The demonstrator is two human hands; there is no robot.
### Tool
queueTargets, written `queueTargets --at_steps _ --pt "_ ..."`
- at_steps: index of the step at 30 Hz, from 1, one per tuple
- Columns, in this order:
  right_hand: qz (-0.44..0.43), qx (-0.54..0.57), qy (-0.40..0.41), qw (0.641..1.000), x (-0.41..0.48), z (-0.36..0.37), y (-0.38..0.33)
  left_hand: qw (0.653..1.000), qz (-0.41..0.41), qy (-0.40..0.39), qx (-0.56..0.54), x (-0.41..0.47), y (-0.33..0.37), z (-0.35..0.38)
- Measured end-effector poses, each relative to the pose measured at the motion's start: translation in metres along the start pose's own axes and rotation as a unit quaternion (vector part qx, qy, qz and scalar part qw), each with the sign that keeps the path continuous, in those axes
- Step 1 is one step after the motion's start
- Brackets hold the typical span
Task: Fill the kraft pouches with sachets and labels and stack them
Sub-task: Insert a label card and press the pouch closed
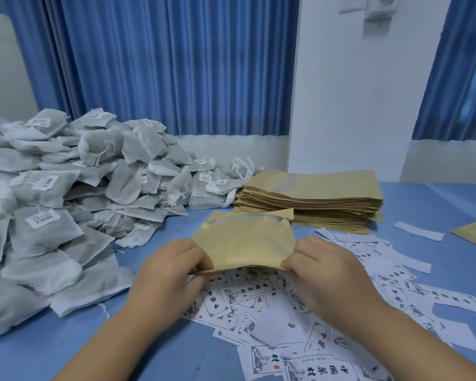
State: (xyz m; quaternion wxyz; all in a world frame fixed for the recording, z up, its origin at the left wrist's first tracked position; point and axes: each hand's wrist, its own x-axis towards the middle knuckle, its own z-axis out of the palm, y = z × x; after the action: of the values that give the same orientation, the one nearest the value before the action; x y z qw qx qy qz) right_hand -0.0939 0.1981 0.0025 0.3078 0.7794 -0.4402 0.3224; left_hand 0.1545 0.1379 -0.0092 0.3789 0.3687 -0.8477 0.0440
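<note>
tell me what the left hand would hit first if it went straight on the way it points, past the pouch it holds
The left hand points forward and to the right. Beyond the held pouch, it would probably meet the stack of kraft pouches first, though depth is hard to judge.

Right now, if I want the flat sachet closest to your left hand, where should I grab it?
Probably pinch that sachet by its right-hand edge, coming from the bare table side. It lies flat at the pile's foot, with other sachets overlapping its left, so that edge is free.
</note>
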Motion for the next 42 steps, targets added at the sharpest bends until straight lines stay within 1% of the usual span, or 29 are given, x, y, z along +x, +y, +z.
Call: queueTargets --at_steps 2,3,4,6,7,8,9,10,11,12,13,14,15,16,18,21,23,24,25,26,29,30,32,34,37,40,42 --pt "0.013 0.010 -0.006 1.000 -0.001 -0.001 0.003 0.999 -0.023 0.022 -0.013 -0.005 -0.012 -0.005" --pt "0.020 0.014 -0.016 1.000 -0.002 -0.001 0.003 0.997 -0.048 0.044 -0.032 -0.007 -0.016 -0.005" --pt "0.034 0.023 -0.030 0.999 -0.002 -0.002 0.002 0.991 -0.091 0.072 -0.062 -0.008 -0.017 -0.006" --pt "0.090 0.075 -0.048 0.992 -0.004 0.001 -0.001 0.962 -0.194 0.139 -0.131 -0.009 -0.019 -0.004" --pt "0.135 0.126 -0.056 0.981 -0.005 0.003 -0.001 0.939 -0.249 0.169 -0.169 -0.008 -0.019 -0.004" --pt "0.185 0.184 -0.063 0.963 -0.007 0.005 0.000 0.905 -0.305 0.192 -0.225 -0.006 -0.019 -0.004" --pt "0.224 0.235 -0.068 0.943 -0.009 0.007 0.001 0.855 -0.359 0.212 -0.308 -0.004 -0.019 -0.004" --pt "0.246 0.273 -0.076 0.927 -0.010 0.010 0.002 0.787 -0.401 0.226 -0.411 -0.002 -0.019 -0.006" --pt "0.260 0.300 -0.087 0.914 -0.010 0.013 0.002 0.707 -0.429 0.224 -0.516 -0.001 -0.018 -0.008" --pt "0.266 0.321 -0.100 0.903 -0.011 0.016 0.001 0.635 -0.448 0.209 -0.593 0.000 -0.016 -0.009" --pt "0.269 0.340 -0.114 0.894 -0.011 0.019 0.000 0.585 -0.463 0.186 -0.639 0.001 -0.013 -0.010" --pt "0.266 0.357 -0.125 0.887 -0.011 0.022 -0.003 0.560 -0.473 0.159 -0.661 0.001 -0.012 -0.010" --pt "0.261 0.369 -0.134 0.882 -0.012 0.025 -0.005 0.556 -0.478 0.129 -0.667 0.002 -0.010 -0.009" --pt "0.251 0.370 -0.137 0.884 -0.012 0.026 -0.007 0.560 -0.484 0.098 -0.666 0.002 -0.008 -0.007" --pt "0.223 0.344 -0.145 0.901 -0.013 0.024 -0.009 0.569 -0.496 0.056 -0.654 0.002 -0.006 -0.006" --pt "0.168 0.274 -0.159 0.934 -0.012 0.008 -0.012 0.567 -0.493 0.048 -0.659 -0.002 -0.008 -0.009" --pt "0.116 0.208 -0.128 0.963 -0.011 -0.004 -0.019 0.568 -0.481 0.045 -0.667 -0.004 -0.010 -0.012" --pt "0.088 0.177 -0.101 0.975 -0.011 -0.010 -0.024 0.569 -0.471 0.045 -0.673 -0.005 -0.009 -0.014" --pt "0.068 0.157 -0.083 0.982 -0.011 -0.017 -0.029 0.567 -0.461 0.044 -0.681 -0.006 -0.006 -0.015" --pt "0.060 0.152 -0.078 0.984 -0.011 -0.023 -0.033 0.561 -0.451 0.041 -0.693 -0.006 -0.003 -0.017" --pt "0.047 0.125 -0.059 0.989 -0.022 -0.039 -0.038 0.525 -0.426 0.025 -0.736 -0.004 0.012 -0.021" --pt "0.048 0.115 -0.055 0.991 -0.026 -0.045 -0.036 0.524 -0.418 0.010 -0.742 -0.002 0.019 -0.021" --pt "0.055 0.102 -0.051 0.992 -0.038 -0.058 -0.029 0.536 -0.399 -0.036 -0.743 0.003 0.036 -0.017" --pt "0.077 0.083 -0.051 0.992 -0.052 -0.070 -0.017 0.539 -0.386 -0.078 -0.745 0.013 0.057 -0.010" --pt "0.144 0.071 -0.061 0.985 -0.076 -0.097 0.004 0.532 -0.373 -0.136 -0.748 0.037 0.093 0.008" --pt "0.192 0.065 -0.040 0.978 -0.100 -0.133 0.024 0.525 -0.371 -0.191 -0.742 0.060 0.136 0.034" --pt "0.226 0.057 -0.033 0.972 -0.118 -0.158 0.037 0.512 -0.373 -0.221 -0.742 0.072 0.169 0.054"
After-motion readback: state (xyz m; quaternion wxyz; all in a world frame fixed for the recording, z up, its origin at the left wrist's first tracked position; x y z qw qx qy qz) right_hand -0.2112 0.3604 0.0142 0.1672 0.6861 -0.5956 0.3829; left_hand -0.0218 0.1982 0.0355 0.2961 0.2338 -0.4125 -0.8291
